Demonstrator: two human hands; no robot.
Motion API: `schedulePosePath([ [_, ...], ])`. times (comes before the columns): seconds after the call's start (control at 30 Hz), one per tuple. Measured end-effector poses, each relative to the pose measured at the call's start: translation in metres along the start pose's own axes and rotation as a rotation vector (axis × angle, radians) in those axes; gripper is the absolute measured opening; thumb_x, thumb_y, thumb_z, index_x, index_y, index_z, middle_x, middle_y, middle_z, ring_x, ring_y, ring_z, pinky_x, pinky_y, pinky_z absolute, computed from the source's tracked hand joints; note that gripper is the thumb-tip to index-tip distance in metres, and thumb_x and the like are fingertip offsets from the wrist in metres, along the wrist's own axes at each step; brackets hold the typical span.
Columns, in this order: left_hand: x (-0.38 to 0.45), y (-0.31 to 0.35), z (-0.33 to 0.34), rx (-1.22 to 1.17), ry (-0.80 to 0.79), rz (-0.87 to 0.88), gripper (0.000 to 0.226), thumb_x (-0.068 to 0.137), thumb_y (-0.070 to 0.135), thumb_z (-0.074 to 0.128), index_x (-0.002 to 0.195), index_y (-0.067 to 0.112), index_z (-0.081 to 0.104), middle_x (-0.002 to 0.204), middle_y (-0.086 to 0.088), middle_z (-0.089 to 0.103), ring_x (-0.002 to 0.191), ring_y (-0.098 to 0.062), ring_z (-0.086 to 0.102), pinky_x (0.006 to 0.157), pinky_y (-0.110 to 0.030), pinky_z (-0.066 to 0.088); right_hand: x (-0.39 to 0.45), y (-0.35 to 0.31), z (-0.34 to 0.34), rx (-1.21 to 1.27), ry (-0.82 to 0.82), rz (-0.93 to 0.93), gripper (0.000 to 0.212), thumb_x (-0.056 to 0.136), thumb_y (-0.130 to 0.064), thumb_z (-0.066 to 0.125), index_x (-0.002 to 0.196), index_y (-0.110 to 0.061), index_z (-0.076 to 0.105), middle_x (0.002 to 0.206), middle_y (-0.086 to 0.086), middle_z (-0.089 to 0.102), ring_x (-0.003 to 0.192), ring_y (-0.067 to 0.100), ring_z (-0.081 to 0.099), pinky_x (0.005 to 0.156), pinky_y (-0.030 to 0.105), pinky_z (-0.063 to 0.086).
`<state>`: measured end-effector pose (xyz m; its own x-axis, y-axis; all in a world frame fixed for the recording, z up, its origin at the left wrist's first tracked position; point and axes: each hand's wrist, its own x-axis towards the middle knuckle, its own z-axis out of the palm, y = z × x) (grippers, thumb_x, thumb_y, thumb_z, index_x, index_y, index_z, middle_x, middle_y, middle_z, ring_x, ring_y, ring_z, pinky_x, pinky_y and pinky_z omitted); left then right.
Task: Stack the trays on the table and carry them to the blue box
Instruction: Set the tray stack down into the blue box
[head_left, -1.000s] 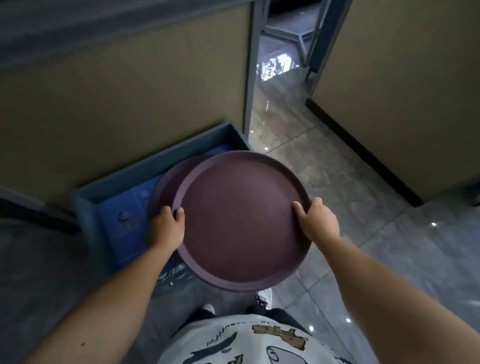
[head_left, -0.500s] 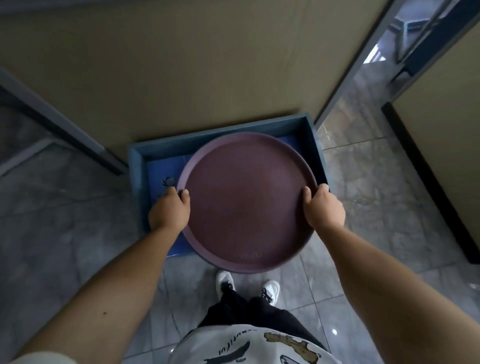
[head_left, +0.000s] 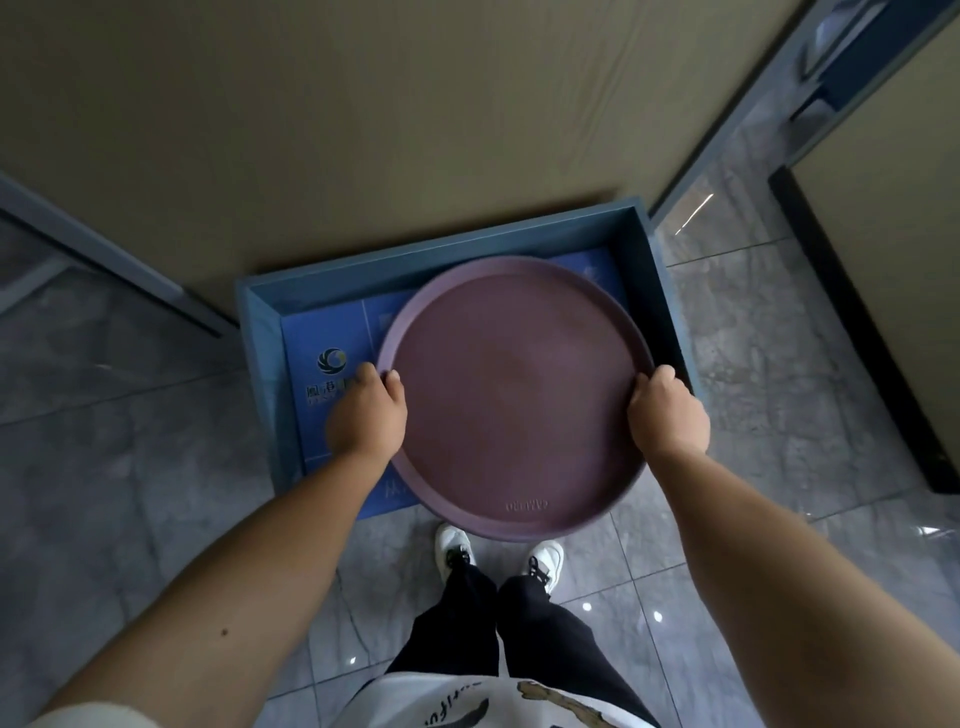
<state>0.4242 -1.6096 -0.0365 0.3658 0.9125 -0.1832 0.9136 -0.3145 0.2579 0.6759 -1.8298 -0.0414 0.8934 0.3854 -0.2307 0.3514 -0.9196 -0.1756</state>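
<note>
I hold a stack of round maroon trays (head_left: 514, 405) level in front of me, above the blue box (head_left: 441, 249) on the floor. A second rim shows just under the top tray along its far left edge. My left hand (head_left: 366, 413) grips the stack's left rim and my right hand (head_left: 667, 413) grips its right rim, thumbs on top. The box is open, with a blue printed bottom and a logo visible at its left. The stack covers the box's right half and overhangs its near edge.
The box stands against a tan wall panel (head_left: 415, 114). Grey marble floor tiles (head_left: 130, 467) lie around it. My white shoes (head_left: 454, 551) stand just before the box. A doorway gap (head_left: 727, 197) opens at the right, beside a second tan panel with black skirting.
I have turned to face the box squarely and come closer. The trays now hang over the box's right half, and more of the box's left bottom shows. Both hands keep their grip.
</note>
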Motion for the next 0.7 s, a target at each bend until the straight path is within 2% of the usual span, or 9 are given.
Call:
schedulePosePath([
  [0.33,0.008,0.002,0.007,-0.075,0.012,-0.03,0.036,0.1,0.032,0.03,0.095,0.003,0.05,0.085,-0.019,0.062,0.063,-0.029,0.048,0.052,-0.035,0.033,-0.005,0.004,-0.003,0.009,0.047,0.032,0.029,0.1,-0.033,0.032,0.085,-0.009,0.039,0.094,0.022,0.063,0.081,0.045,0.059,0.062,0.041,0.036],
  [0.43,0.012,0.003,0.009,-0.057,0.018,-0.014,0.036,0.1,0.033,0.03,0.094,0.004,0.05,0.084,-0.017,0.062,0.06,-0.027,0.044,0.05,-0.033,0.028,-0.009,0.007,-0.002,-0.008,0.059,0.032,0.027,0.1,-0.031,0.033,0.086,-0.008,0.039,0.096,0.023,0.062,0.081,0.047,0.059,0.063,0.041,0.036],
  [0.57,0.016,0.006,0.011,-0.009,0.015,0.015,0.038,0.1,0.034,0.029,0.097,0.003,0.051,0.092,-0.018,0.061,0.066,-0.033,0.053,0.049,-0.034,0.029,-0.012,0.01,0.003,-0.028,0.048,0.011,0.025,0.099,-0.027,0.035,0.092,-0.005,0.044,0.1,0.022,0.06,0.081,0.046,0.06,0.061,0.04,0.037],
  [0.7,0.016,0.008,0.013,-0.001,0.013,0.022,0.039,0.1,0.034,0.03,0.103,0.001,0.051,0.101,-0.021,0.059,0.076,-0.039,0.058,0.052,-0.036,0.031,-0.013,0.013,0.008,-0.054,0.047,-0.028,0.021,0.1,-0.028,0.033,0.087,-0.012,0.034,0.1,0.021,0.058,0.077,0.045,0.061,0.056,0.038,0.033],
])
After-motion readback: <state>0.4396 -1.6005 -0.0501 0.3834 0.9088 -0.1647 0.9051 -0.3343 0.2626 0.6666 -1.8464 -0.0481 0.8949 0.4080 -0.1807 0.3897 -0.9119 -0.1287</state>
